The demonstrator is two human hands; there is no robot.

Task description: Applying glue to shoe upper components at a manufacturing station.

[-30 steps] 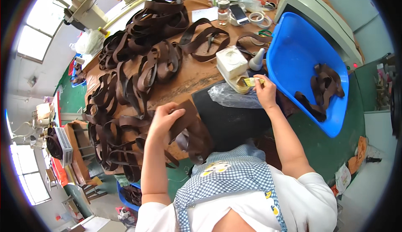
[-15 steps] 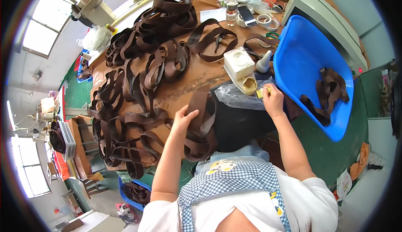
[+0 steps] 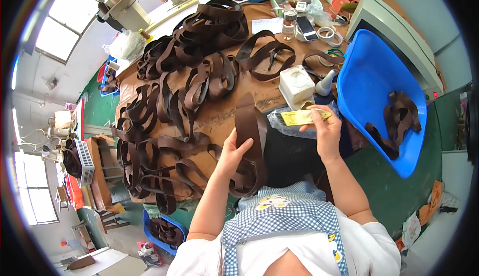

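A wide dark brown strap (image 3: 249, 131) is gripped by my left hand (image 3: 233, 152), thumb on top. Its upper end stands up over the table edge and the rest loops down below. Between the fingers of my right hand (image 3: 326, 132) is a flat yellow piece (image 3: 299, 117), held level and pointing left, apart from the strap. Just beyond it sits a white block-shaped container (image 3: 297, 82); the small round pot in front of it is mostly hidden by the yellow piece and hand. Clear plastic film (image 3: 277, 121) lies beneath, beside a black surface (image 3: 289, 151).
Heaps of brown straps (image 3: 209, 26) cover the table's left and back. A blue scoop-shaped tub (image 3: 349, 71) with some straps stands at right. A white nozzle bottle (image 3: 326, 83), glass jar (image 3: 289, 24), phone (image 3: 306, 28) and tape rolls (image 3: 327, 33) are farther back.
My right hand has lifted the yellow piece from the small pot and turned it level, toward the left. My left hand still holds the strap, now more spread out. The whole view has shifted slightly.
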